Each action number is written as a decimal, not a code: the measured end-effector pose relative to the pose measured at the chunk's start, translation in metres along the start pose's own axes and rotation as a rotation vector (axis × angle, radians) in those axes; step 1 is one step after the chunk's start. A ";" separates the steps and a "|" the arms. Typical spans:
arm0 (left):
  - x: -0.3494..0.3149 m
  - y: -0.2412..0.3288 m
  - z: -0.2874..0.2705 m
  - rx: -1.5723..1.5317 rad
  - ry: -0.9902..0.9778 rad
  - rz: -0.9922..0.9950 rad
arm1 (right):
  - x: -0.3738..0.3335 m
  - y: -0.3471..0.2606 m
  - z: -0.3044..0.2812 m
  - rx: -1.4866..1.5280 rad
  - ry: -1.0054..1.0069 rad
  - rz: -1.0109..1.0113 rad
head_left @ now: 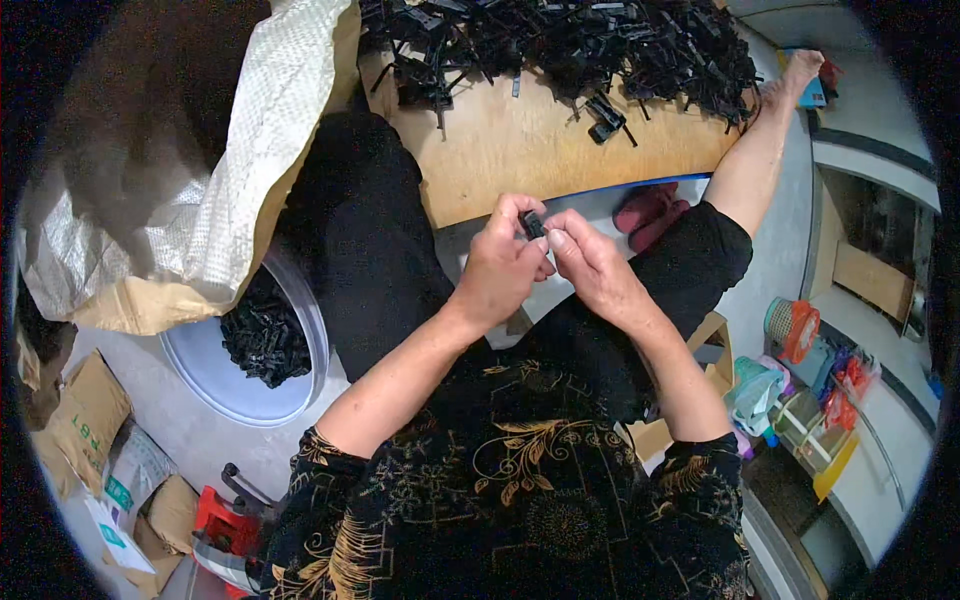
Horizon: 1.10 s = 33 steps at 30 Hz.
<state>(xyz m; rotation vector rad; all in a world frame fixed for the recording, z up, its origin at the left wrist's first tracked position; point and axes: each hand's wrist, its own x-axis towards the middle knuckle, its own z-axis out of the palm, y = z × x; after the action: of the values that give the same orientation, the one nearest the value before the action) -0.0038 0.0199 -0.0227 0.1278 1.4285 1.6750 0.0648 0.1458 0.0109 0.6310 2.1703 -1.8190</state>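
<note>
Between both hands, over my lap and just short of the table's near edge, is a small black plastic part (533, 224). My left hand (503, 262) pinches it between thumb and fingers. The fingertips of my right hand (588, 262) are closed at its right end; whether they grip the part itself or a tiny piece on it I cannot make out. A large heap of black plastic parts (560, 45) covers the far side of the wooden table (480, 165). One loose black part (606, 120) lies nearer, in front of the heap.
At left a white bucket (190, 375) holds more black parts (265, 335), beside a big open woven sack (270, 110). Cardboard packages (90, 415) and a red object (225, 525) stand at lower left. Pink shoes (650, 212) lie under the table. Bags (760, 390) sit at right.
</note>
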 end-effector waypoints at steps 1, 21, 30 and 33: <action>0.001 0.000 0.000 0.053 0.001 0.002 | 0.002 0.000 -0.001 -0.070 -0.035 -0.020; 0.006 -0.005 0.000 0.179 0.141 0.152 | 0.012 0.034 0.016 0.138 0.178 -0.145; -0.003 0.011 -0.008 -0.459 -0.144 -0.083 | -0.015 0.026 0.008 0.578 0.178 -0.099; -0.012 0.013 -0.005 -0.417 -0.222 -0.121 | -0.018 0.027 0.001 0.562 0.098 -0.129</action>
<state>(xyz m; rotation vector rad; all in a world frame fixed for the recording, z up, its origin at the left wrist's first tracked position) -0.0066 0.0096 -0.0085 -0.0071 0.8851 1.7601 0.0931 0.1457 -0.0046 0.7087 1.7774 -2.5431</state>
